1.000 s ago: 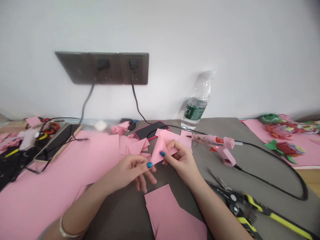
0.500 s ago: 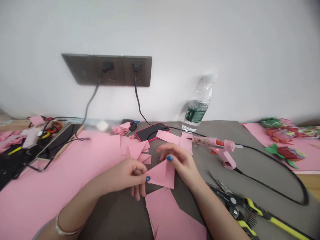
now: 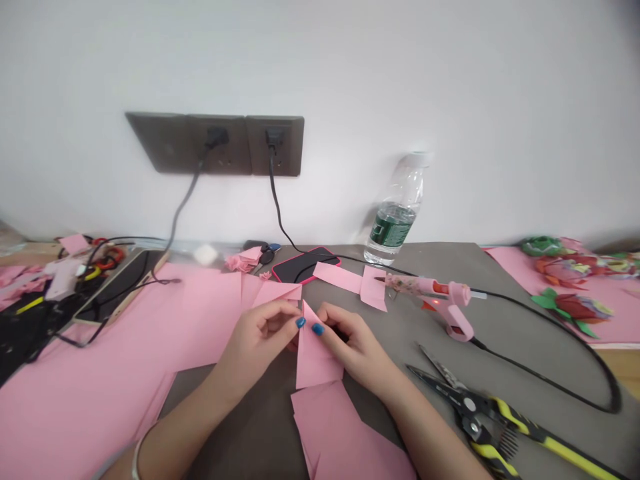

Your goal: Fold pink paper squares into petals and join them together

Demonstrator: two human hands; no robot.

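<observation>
The left hand (image 3: 257,340) and right hand (image 3: 353,348) pinch a folded pink paper (image 3: 315,360) between their fingers (image 3: 300,323), the light, soft piece hanging just below the fingertips above a pink sheet (image 3: 350,433) on the desk (image 3: 425,333); its folded upper edge looks the likeliest place to grip.

The head-worn camera looks down and forward, close over the hands (image 3: 260,343), toward a white wall (image 3: 450,87).
</observation>
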